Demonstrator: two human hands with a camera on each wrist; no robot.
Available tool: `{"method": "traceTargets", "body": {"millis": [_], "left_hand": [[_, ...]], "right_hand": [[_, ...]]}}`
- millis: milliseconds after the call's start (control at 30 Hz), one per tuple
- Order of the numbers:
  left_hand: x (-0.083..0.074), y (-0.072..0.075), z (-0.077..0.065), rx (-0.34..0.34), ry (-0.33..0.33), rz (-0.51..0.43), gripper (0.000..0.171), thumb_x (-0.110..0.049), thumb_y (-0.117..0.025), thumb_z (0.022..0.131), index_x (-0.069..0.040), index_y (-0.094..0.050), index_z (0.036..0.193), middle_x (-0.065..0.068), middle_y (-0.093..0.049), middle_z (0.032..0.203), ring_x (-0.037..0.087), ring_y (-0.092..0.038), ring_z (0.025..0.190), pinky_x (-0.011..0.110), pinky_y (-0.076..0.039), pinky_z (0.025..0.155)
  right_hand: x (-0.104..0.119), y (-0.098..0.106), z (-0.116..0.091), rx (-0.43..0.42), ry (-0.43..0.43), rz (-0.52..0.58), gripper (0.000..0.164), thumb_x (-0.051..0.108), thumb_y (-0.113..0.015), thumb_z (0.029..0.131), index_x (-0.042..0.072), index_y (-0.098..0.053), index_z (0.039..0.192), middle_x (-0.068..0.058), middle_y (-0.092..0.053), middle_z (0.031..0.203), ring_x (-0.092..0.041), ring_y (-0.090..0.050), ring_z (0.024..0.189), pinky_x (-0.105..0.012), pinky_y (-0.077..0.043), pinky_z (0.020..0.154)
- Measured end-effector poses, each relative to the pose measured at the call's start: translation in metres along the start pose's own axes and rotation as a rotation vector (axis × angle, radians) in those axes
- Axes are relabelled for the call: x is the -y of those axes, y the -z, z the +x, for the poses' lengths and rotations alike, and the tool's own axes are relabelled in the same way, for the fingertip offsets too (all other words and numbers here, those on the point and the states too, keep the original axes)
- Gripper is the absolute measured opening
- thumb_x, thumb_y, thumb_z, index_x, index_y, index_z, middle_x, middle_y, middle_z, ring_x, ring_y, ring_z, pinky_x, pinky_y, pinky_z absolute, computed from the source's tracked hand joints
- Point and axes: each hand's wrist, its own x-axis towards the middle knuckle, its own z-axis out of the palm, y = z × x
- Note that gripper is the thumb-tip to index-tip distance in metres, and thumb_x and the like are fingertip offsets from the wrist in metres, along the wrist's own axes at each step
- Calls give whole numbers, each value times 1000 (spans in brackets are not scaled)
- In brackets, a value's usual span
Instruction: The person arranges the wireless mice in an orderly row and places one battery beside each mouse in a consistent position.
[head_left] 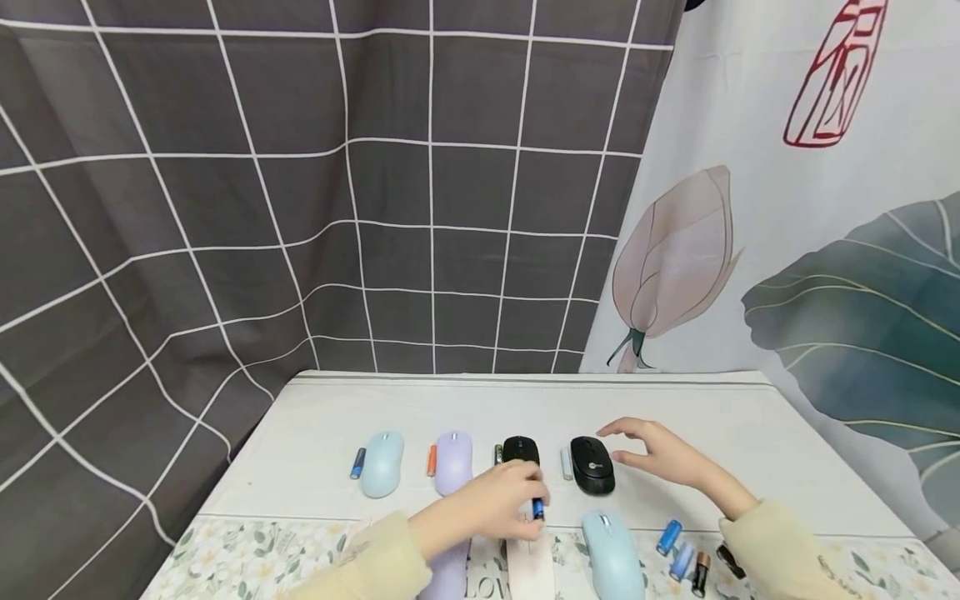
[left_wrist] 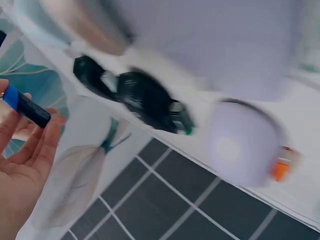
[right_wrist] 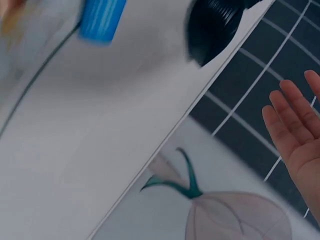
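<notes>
A blue and black battery (left_wrist: 26, 106) is pinched between the thumb and fingers of my left hand (head_left: 495, 502). In the head view that hand is over the near side of a black mouse (head_left: 521, 448) and partly covers it. My right hand (head_left: 660, 454) is beside a second black mouse (head_left: 592, 467), its fingers extended toward the mouse's right side. In the right wrist view the palm and fingers (right_wrist: 295, 117) show loosely spread and hold nothing. A pale battery (head_left: 566, 463) lies just left of that second mouse.
Left in the row are a light blue mouse (head_left: 382, 465) with a dark blue battery (head_left: 358, 463) and a lilac mouse (head_left: 453, 461) with an orange battery (head_left: 432, 460). Nearer stand another light blue mouse (head_left: 613, 554) and several loose batteries, including a blue one (head_left: 669, 537).
</notes>
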Motion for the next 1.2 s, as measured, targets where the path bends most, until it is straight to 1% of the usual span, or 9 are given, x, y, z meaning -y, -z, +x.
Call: {"method": "traceTargets", "body": {"millis": [167, 300, 400, 533, 667, 800, 967, 1067, 1200], "left_hand": [[13, -1, -45, -5, 43, -18, 22, -31, -65, 80, -20, -68, 98, -4, -61, 107, 7, -56, 96, 18, -49, 85], [26, -1, -82, -46, 106, -78, 21, -27, -65, 79, -17, -68, 97, -1, -60, 107, 11, -57, 97, 24, -51, 86], [34, 0, -108, -69, 178, -118, 21, -25, -65, 80, -16, -68, 99, 3, -61, 111, 15, -58, 101, 31, -52, 88], [42, 2, -136, -92, 294, -156, 22, -24, -67, 80, -16, -69, 100, 4, -61, 115, 19, -58, 104, 38, -52, 89], [47, 5, -157, -156, 346, -167, 22, -20, -70, 78, -15, -70, 100, 4, -61, 114, 21, -60, 102, 40, -53, 86], [47, 4, -173, -194, 372, -165, 23, -22, -73, 76, -15, -72, 97, 6, -62, 112, 23, -61, 98, 38, -54, 82], [48, -2, -189, -246, 387, -195, 21, -23, -75, 75, -16, -71, 94, 4, -62, 106, 18, -61, 92, 32, -55, 76], [51, -6, -195, -271, 388, -198, 21, -23, -75, 75, -17, -71, 95, 3, -62, 105, 15, -61, 89, 29, -55, 73], [55, -11, -205, -330, 390, -88, 21, -25, -78, 73, -22, -70, 92, -1, -62, 101, 20, -60, 90, 32, -54, 71]], "right_hand": [[16, -11, 2, 26, 15, 52, 26, 14, -62, 90, 3, -62, 114, -11, -66, 113, -30, -60, 105, -43, -51, 87], [30, -18, 6, 74, 12, 82, 27, 15, -60, 91, 2, -61, 115, -12, -65, 115, -34, -59, 107, -45, -50, 89], [39, -23, 12, 88, 29, 85, 27, 16, -60, 91, 2, -61, 115, -12, -65, 115, -34, -59, 108, -45, -50, 90], [49, -31, 19, 92, 70, 75, 25, 16, -60, 92, 5, -61, 114, -9, -65, 113, -28, -60, 105, -40, -51, 88], [62, -41, 25, 108, 118, 44, 24, 12, -62, 89, 6, -63, 112, -7, -66, 111, -25, -61, 104, -37, -51, 88], [82, -50, 30, 195, 105, 54, 25, 12, -63, 88, 7, -63, 113, -4, -65, 114, -23, -61, 108, -35, -51, 91], [111, -63, 43, 285, 86, 74, 25, 15, -62, 89, 7, -64, 112, -2, -65, 115, -18, -61, 109, -31, -50, 93], [129, -71, 55, 328, 90, 33, 25, 17, -64, 87, 10, -64, 112, 0, -65, 114, -15, -60, 110, -29, -49, 94], [153, -80, 76, 442, 217, -100, 32, 19, -67, 85, 14, -63, 116, 1, -63, 119, -11, -60, 110, -22, -49, 92]]}}
